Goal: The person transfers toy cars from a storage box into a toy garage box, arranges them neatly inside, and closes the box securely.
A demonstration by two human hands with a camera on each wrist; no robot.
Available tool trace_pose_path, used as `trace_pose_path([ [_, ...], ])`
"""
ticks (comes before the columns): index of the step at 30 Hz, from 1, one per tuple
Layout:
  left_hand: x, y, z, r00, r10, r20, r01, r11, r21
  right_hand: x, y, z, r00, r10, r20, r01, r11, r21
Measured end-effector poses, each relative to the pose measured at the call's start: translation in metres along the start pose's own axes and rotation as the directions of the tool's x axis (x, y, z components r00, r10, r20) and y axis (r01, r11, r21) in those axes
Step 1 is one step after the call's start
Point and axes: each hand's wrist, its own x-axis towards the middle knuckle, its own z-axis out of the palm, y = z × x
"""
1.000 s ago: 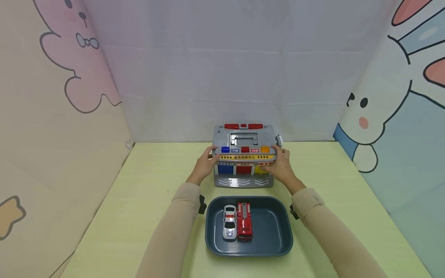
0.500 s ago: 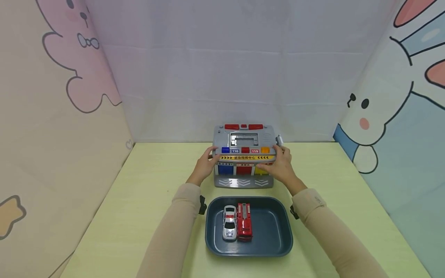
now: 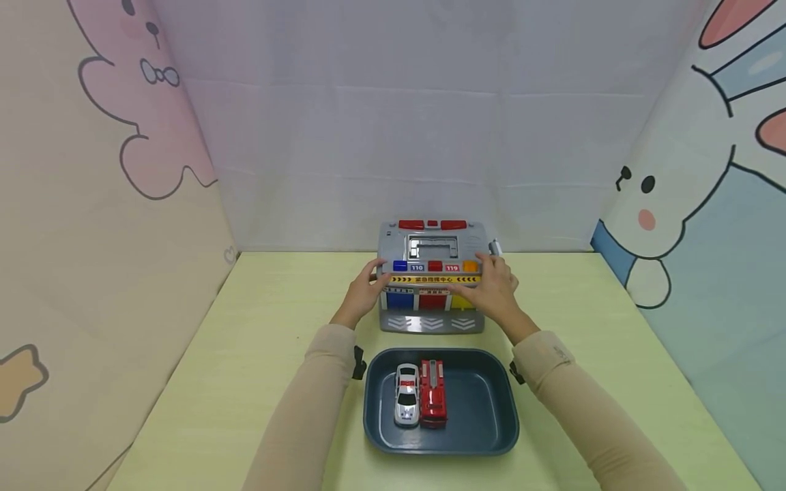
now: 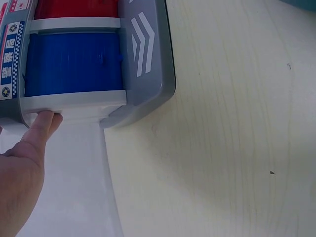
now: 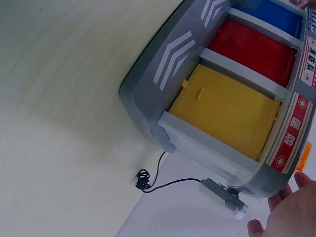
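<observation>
The left hand and right hand are gripping the toy rescue garage, which is sitting squarely between them.

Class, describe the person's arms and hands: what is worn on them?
The left sleeve and right sleeve are long, plain beige. A small black piece shows by each cuff. The right cuff has a faint mark, too small to read. The left hand and right hand are ungloved.

R hand, btm rt, touches gry toy bldg w/ ylw door, red door, blu door; blk cord bundled nearby.
</observation>
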Motion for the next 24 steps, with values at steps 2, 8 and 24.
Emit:
trace_pose_path([
  [2, -0.001, 0.001, 0.000, 1.000, -0.003, -0.001, 0.003, 1.000, -0.003, 0.001, -0.002, 0.000, 1.000, -0.006, 0.000, 0.006, 1.000, -0.004],
  [8, -0.003, 0.004, 0.003, 1.000, -0.014, -0.010, 0.014, 1.000, 0.005, 0.005, -0.007, 0.001, 0.999, -0.034, -0.004, 0.034, 0.999, -0.011],
  [24, -0.001, 0.002, 0.007, 1.000, -0.015, -0.010, 0.015, 1.000, -0.003, 0.012, -0.014, 0.005, 1.000, -0.028, 0.014, 0.029, 0.999, -0.042],
])
